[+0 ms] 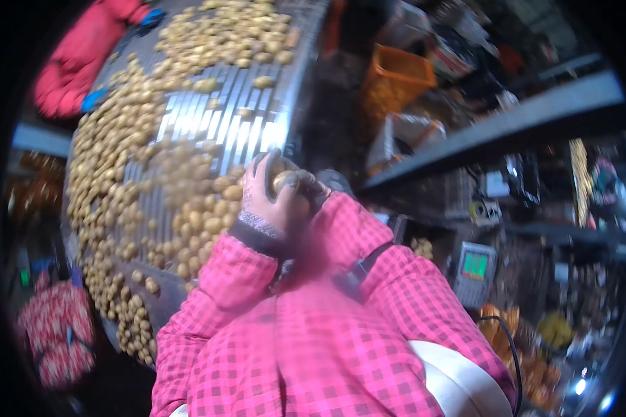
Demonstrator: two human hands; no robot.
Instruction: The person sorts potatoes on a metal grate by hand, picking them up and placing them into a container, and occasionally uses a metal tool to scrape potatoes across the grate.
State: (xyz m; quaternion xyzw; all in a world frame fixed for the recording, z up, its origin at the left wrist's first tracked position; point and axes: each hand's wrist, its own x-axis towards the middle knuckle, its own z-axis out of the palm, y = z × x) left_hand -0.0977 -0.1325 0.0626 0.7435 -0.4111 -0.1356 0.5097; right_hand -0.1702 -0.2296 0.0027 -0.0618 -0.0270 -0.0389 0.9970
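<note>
My left hand (260, 197), in a pale glove with dark fingertips, curls around potatoes at the near edge of the metal sorting table. My right hand (316, 186) comes in from the other side, partly hidden, with its fingers closed on the same small handful. A potato (281, 182) shows between the two hands. Just left of my left hand lies a pile of potatoes (203, 221) on the slatted surface (219, 132). Some potatoes beside the pile are smeared by motion.
Across the table are a co-worker's red sleeve (73, 62) and blue-gloved hands (94, 99). Another person in a patterned red top (57, 330) is at lower left. To the right are an orange crate (400, 69), a metal beam (508, 128) and a scale with a green display (475, 267).
</note>
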